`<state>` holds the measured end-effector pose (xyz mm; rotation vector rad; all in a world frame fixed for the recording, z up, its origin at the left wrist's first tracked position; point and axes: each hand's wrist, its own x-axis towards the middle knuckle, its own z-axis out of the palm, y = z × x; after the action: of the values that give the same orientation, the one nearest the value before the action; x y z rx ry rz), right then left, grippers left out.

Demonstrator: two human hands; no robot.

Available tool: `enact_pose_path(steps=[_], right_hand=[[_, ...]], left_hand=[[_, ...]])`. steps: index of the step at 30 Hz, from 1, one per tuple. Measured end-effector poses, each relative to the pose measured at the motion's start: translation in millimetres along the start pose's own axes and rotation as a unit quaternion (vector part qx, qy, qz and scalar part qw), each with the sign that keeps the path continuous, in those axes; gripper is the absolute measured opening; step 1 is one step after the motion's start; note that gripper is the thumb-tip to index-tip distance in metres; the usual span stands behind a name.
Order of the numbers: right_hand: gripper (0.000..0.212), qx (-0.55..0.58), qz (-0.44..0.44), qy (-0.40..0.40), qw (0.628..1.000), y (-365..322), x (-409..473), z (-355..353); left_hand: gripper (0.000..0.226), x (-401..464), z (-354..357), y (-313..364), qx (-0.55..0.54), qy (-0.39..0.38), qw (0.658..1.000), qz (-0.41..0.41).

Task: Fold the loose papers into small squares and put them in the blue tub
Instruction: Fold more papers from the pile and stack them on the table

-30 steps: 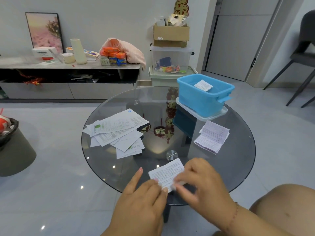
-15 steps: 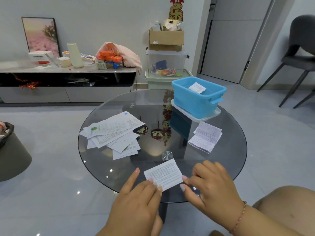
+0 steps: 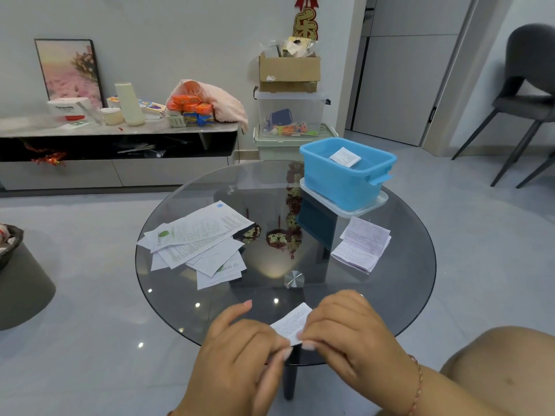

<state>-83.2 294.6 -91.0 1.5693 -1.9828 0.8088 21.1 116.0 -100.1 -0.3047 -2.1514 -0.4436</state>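
The folded paper (image 3: 292, 322) sits at the counter's (image 3: 414, 283) near edge, pinched at its near corner between the left hand (image 3: 240, 358) and right hand (image 3: 345, 328), fingertips close together on it. This looks like another halving fold in progress; next it likely needs creasing flat, then carrying to the blue tub (image 3: 345, 178) at the far right edge, where one folded square (image 3: 344, 157) already lies. The loose papers (image 3: 195, 238) wait at the left edge, a part-folded sheet (image 3: 363, 244) at the right. Half a second ago the paper lay flat and wider, hands merely beside it.
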Motion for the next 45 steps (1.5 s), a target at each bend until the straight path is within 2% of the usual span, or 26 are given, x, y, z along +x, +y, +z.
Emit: enact_pose_path(steps=[4,8,10,11,13,14,17,19,22,28,29,31,33,35,39,40,43,45], right_hand=[[0.023,-0.024,0.024,0.038,0.999,-2.8,11.5,-5.4],[0.028,0.006,0.064,0.037,0.997,-4.4,21.5,-12.2],[0.029,0.020,0.111,0.035,0.993,3.7,28.9,-17.1],[0.026,0.028,0.164,0.056,0.985,13.0,34.3,-21.8],[0.015,0.023,0.298,0.129,0.945,44.6,43.4,-33.8],[0.020,-0.010,0.365,0.149,0.919,62.9,47.4,-40.7],[0.056,-0.078,0.524,0.082,0.844,114.4,49.0,-56.9],[0.066,-0.067,0.559,0.021,0.826,131.0,48.6,-56.2],[0.060,-0.101,0.542,-0.038,0.833,137.3,47.8,-48.2],[0.031,-0.170,0.384,-0.046,0.906,122.5,43.5,-38.0],[0.033,-0.180,0.352,-0.049,0.917,116.4,41.5,-36.0],[0.053,-0.187,0.309,-0.091,0.928,103.3,38.6,-31.1],[0.064,-0.205,0.301,-0.179,0.914,94.2,35.7,-25.4],[0.061,-0.204,0.316,-0.228,0.898,92.1,33.6,-21.5],[0.031,-0.146,0.381,-0.161,0.899,95.0,34.8,-19.4],[0.033,-0.153,0.403,-0.156,0.889,95.9,36.4,-18.9],[0.060,-0.167,0.477,-0.159,0.848,101.2,40.2,-18.1],[0.063,-0.158,0.502,-0.179,0.831,105.7,41.3,-19.0]], left_hand=[[0.011,17.4,0.0,9.3,-0.068,-0.007,0.995,-0.070],[0.011,32.8,-5.8,15.3,-0.123,-0.078,0.959,-0.242],[0.009,39.4,-4.1,17.1,-0.153,-0.084,0.943,-0.283],[0.008,44.1,-2.4,18.0,-0.175,-0.080,0.931,-0.310],[0.011,52.2,2.8,17.6,-0.218,-0.073,0.899,-0.374],[0.011,55.5,4.8,17.1,-0.235,-0.075,0.880,-0.406],[0.013,60.0,12.2,13.8,-0.264,-0.091,0.840,-0.465],[0.014,61.7,15.2,10.2,-0.266,-0.094,0.830,-0.481],[0.015,63.7,18.5,6.8,-0.264,-0.090,0.823,-0.494],[0.017,70.0,22.6,2.9,-0.248,-0.088,0.830,-0.491],[0.017,70.8,23.0,2.0,-0.246,-0.086,0.830,-0.494],[0.017,71.3,23.5,0.0,-0.245,-0.079,0.826,-0.501],[0.017,71.5,22.9,-1.5,-0.246,-0.072,0.822,-0.508],[0.017,71.7,22.1,-2.8,-0.249,-0.069,0.820,-0.511],[0.017,70.4,21.3,-4.9,-0.239,-0.080,0.828,-0.502],[0.017,70.2,21.3,-5.1,-0.238,-0.080,0.829,-0.500],[0.017,69.8,23.0,-7.2,-0.233,-0.075,0.829,-0.502],[0.017,69.0,25.2,-10.1,-0.226,-0.073,0.828,-0.508]])
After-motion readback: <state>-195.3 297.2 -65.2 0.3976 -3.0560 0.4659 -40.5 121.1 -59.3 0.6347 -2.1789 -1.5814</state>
